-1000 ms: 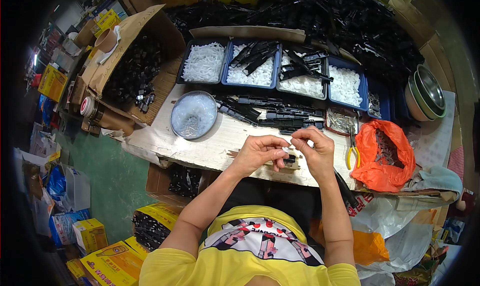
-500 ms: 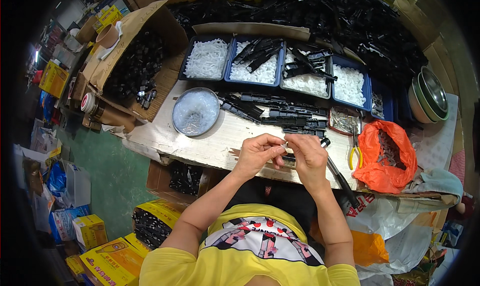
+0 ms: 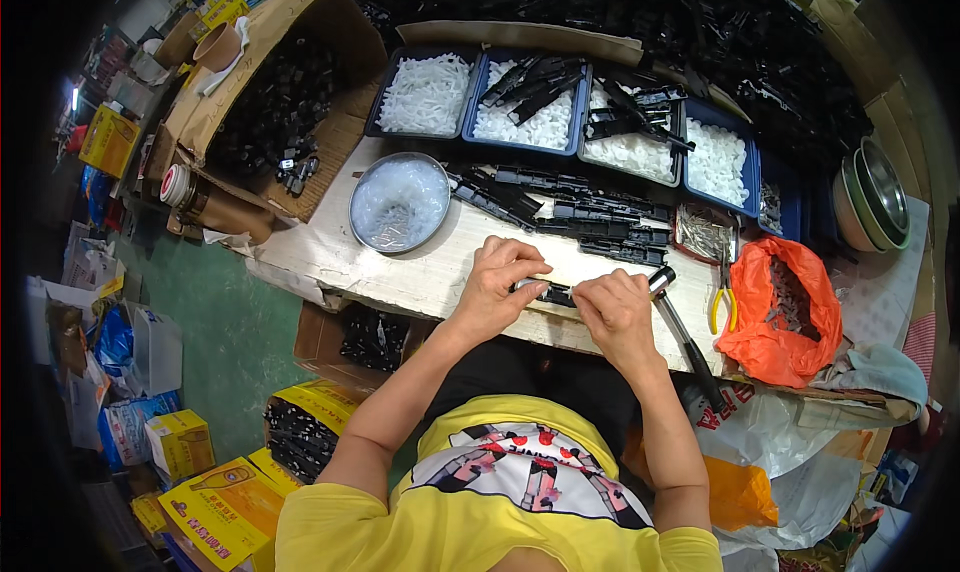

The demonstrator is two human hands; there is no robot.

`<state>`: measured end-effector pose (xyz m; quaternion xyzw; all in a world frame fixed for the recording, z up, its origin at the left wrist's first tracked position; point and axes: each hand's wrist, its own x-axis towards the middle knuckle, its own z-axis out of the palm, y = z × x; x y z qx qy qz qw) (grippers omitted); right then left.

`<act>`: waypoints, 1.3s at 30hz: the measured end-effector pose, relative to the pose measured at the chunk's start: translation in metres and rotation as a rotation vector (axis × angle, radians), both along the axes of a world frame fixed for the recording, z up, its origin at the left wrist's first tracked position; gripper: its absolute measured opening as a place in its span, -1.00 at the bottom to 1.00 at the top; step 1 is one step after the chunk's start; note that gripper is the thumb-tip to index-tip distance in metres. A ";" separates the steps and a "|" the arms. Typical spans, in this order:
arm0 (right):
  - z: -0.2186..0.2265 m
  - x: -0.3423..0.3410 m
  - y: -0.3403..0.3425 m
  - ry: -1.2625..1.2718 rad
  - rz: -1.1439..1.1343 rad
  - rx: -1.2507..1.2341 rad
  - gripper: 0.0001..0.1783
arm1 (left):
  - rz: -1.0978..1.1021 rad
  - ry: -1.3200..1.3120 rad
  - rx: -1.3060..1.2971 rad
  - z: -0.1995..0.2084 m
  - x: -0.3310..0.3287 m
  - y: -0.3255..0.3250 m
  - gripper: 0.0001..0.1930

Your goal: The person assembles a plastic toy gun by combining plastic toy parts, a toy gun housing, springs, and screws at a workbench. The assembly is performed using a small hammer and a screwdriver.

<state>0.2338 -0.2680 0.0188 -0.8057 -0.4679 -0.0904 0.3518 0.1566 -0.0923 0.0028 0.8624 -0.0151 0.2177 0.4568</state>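
Observation:
At the near edge of the white-topped bench lies a slim black plastic part [image 3: 557, 295], spanning the gap between my hands. My left hand [image 3: 497, 290] closes on its left end, and something small and white shows by the fingertips. On the right end, the bent fingers of my right hand [image 3: 618, 314] are closed on the part and hide that end. A hammer [image 3: 688, 344] lies just beyond my right hand, its head beside the knuckles. Several similar black plastic strips [image 3: 605, 220] lie in rows behind my hands.
A round metal dish [image 3: 447, 215] holds translucent bits and pins. Blue trays [image 3: 573, 149] of white pieces line the back, before a heap of black parts [image 3: 640, 12]. Yellow-handled pliers [image 3: 724, 310] and an orange bag [image 3: 830, 307] sit right; an open carton [image 3: 190, 137] stands left.
My hands, earlier raised with fingertips together around something tiny, have moved apart and down to the black part. The whole view has shifted slightly.

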 end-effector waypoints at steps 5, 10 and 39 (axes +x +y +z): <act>-0.018 -0.002 0.008 -0.052 0.018 -0.122 -0.91 | -0.025 0.177 0.130 -0.008 -0.003 -0.005 -0.74; -0.011 -0.001 0.009 0.010 0.050 -0.134 -0.89 | -0.045 0.202 0.153 -0.007 -0.004 -0.003 -0.73; -0.009 0.126 -0.075 0.038 -0.613 -0.630 -0.84 | -0.199 0.119 0.797 0.038 0.266 -0.125 -0.88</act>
